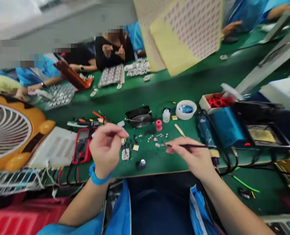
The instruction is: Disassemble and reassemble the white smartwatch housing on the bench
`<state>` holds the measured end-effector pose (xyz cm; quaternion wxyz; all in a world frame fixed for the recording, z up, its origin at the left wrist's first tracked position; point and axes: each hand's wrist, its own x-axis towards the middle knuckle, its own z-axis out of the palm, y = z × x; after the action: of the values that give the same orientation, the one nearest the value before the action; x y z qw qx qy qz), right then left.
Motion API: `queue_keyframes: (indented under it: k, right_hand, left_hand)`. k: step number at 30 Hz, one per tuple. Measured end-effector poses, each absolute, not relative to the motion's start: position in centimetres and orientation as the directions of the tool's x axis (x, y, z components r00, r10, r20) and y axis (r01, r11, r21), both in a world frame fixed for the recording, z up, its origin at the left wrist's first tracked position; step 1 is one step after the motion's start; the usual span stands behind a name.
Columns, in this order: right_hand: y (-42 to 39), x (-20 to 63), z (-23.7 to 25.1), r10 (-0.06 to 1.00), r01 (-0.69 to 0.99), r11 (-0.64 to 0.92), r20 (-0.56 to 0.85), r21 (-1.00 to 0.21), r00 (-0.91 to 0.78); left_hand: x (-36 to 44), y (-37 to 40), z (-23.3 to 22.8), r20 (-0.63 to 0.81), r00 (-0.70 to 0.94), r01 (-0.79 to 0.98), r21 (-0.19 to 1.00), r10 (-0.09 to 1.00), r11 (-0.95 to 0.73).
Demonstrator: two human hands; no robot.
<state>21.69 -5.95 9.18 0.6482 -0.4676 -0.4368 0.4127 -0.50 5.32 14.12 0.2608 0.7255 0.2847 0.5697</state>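
My right hand (192, 153) grips a thin black soldering iron (184, 145), its tip pointing left toward small white parts (157, 138) scattered on the green table (174, 88). My left hand (107, 147), with a blue band at the wrist, is raised above the table with fingers pinched together; what it pinches is too small to tell. Just below it lie a small white piece (125, 154), a yellow-white piece (135, 147) and a dark round part (141, 164).
A red multimeter (82, 145) and white box (54, 147) sit left, beside an orange fan (10, 130). A small black fan (140, 117), pink spool (159, 124), white bottle (166, 115), tape roll (186, 109) and blue soldering station (227, 125) stand behind. Other people work across the table.
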Motion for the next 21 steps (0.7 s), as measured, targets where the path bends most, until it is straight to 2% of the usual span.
queue_keyframes:
  k: [3, 7, 12, 17, 21]
  right_hand:
    - [-9.6, 19.9, 4.2, 0.98, -0.152, 0.01, -0.02, -0.988, 0.196]
    - [-11.2, 18.2, 1.1, 0.976, -0.13, -0.078, -0.102, -0.988, 0.193]
    - [-10.7, 17.9, 1.0, 0.971, -0.094, -0.127, -0.144, -0.987, 0.193]
    - [-9.9, 17.7, 1.2, 0.966, -0.122, -0.192, -0.21, -0.974, 0.152]
    - [-9.1, 17.1, 1.4, 0.978, -0.112, -0.195, -0.202, -0.974, 0.058]
  left_hand:
    - [-4.8, 0.6, 9.2, 0.502, 0.375, 0.326, 0.715, 0.779, -0.618]
    - [-7.5, -2.0, 4.2, 0.356, 0.524, 0.493, 0.614, 0.774, -0.616]
    - [-7.3, -2.1, 1.3, 0.344, 0.634, 0.478, 0.53, 0.693, -0.701]
    - [-5.8, -2.6, 0.4, 0.371, 0.639, 0.39, 0.598, 0.674, -0.7]
    - [-5.2, -2.9, 0.3, 0.367, 0.656, 0.343, 0.634, 0.66, -0.693]
